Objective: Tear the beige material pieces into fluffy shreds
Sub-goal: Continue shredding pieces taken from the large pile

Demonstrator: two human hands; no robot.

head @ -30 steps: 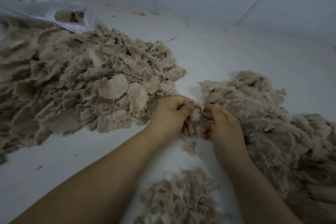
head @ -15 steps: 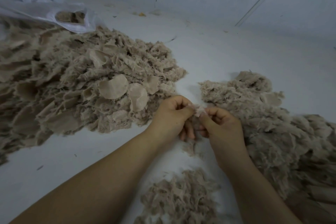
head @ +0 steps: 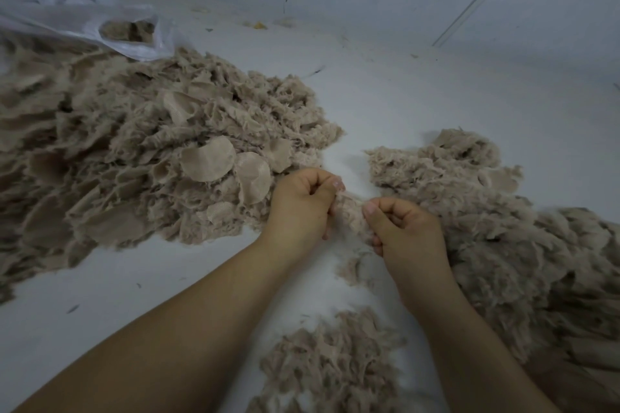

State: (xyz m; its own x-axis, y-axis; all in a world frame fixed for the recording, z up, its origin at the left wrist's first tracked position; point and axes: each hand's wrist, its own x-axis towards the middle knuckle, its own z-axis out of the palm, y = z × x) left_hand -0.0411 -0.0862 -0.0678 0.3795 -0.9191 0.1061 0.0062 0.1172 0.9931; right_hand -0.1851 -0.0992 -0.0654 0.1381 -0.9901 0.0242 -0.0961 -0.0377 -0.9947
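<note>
Hands at the middle of the pale desk (head: 385, 104), and the tear is on. The left hand (head: 302, 204) and the right hand (head: 402, 228) each pinch one end of a small beige woven fabric piece (head: 350, 211), thumb against curled fingers (head: 369, 209). Half a second back the two fists sat almost knuckle to knuckle; now they stand apart, and the fabric between them is drawn out into a fuzzy, thinning band. That stretch suggests the weave is giving way, so this piece looks close to becoming fluff.

Left of the hands lies the big heap of beige fabric rounds and ragged pieces (head: 141, 171), several flat discs plain on its near slope. Right of the hands sprawls the fluffy pile of torn beige shreds (head: 486, 228), touching the right wrist. Nearer than the hands sits a smaller clump of beige shreds (head: 328, 362). Beyond the heap, a clear crumpled plastic bag (head: 84, 17) holds more beige stuff. Plenty remains untorn, by the look of it.
</note>
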